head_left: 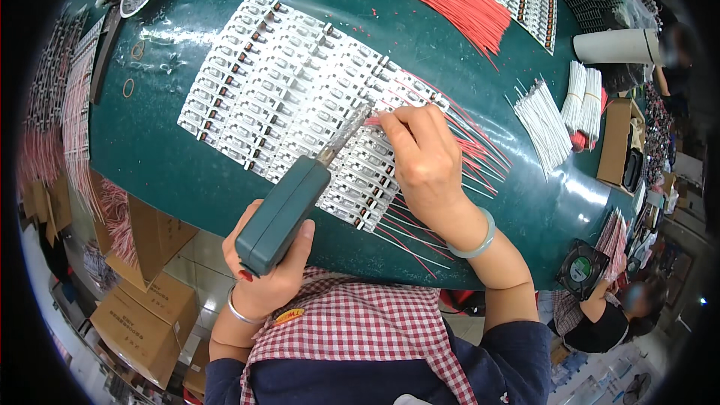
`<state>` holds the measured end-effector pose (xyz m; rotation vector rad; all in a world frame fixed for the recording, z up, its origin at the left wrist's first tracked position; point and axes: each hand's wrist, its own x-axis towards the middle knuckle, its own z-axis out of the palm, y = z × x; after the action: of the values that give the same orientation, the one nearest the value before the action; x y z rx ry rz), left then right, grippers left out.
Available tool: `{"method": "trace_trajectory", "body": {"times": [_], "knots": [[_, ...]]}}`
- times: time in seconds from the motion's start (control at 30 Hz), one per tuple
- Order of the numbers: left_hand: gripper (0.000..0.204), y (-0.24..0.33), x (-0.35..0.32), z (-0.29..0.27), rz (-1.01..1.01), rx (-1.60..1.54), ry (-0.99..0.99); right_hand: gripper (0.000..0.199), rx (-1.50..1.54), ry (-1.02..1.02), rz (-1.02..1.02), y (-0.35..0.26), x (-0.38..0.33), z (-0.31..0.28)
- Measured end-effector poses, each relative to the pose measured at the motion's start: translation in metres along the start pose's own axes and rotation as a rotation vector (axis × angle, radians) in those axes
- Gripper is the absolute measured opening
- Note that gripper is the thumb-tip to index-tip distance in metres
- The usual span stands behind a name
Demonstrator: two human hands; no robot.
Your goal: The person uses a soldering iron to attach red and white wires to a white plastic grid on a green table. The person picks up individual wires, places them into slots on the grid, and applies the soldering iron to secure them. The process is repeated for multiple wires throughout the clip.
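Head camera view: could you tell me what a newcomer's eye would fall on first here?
Probably the green-handled soldering tool held in the left hand, its metal tip reaching onto the big sheet of small white circuit boards at the centre of the green table. The right hand presses red and white wires against the sheet's right edge, and a bright bundle of red wires lies at the top.

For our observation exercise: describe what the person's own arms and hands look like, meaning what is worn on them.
The left hand has red-painted nails and a thin silver bangle at the wrist. The right hand has a pale green, smooth, rounded bangle on its wrist. Both forearms are bare; dark navy sleeves cover the upper arms.
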<state>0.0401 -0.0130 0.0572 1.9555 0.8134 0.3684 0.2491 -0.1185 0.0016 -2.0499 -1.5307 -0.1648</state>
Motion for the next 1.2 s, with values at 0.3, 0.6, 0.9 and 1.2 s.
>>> {"method": "trace_trajectory", "body": {"times": [0.3,0.6,0.9,1.2], "knots": [[0.024,-0.007,-0.012,-0.002,-0.021,-0.056,0.083,0.031,0.016,0.046,-0.003,0.0,-0.003,0.004],[0.021,-0.009,-0.012,-0.003,0.001,-0.055,0.044,0.03,0.065,0.054,-0.001,-0.008,-0.009,0.001],[0.018,-0.006,-0.01,-0.003,0.018,-0.042,0.006,0.029,0.04,0.033,-0.006,-0.01,-0.007,0.001],[0.016,-0.004,-0.008,-0.003,0.001,-0.058,-0.004,0.031,0.028,-0.012,0.011,-0.013,-0.006,-0.002]]}}
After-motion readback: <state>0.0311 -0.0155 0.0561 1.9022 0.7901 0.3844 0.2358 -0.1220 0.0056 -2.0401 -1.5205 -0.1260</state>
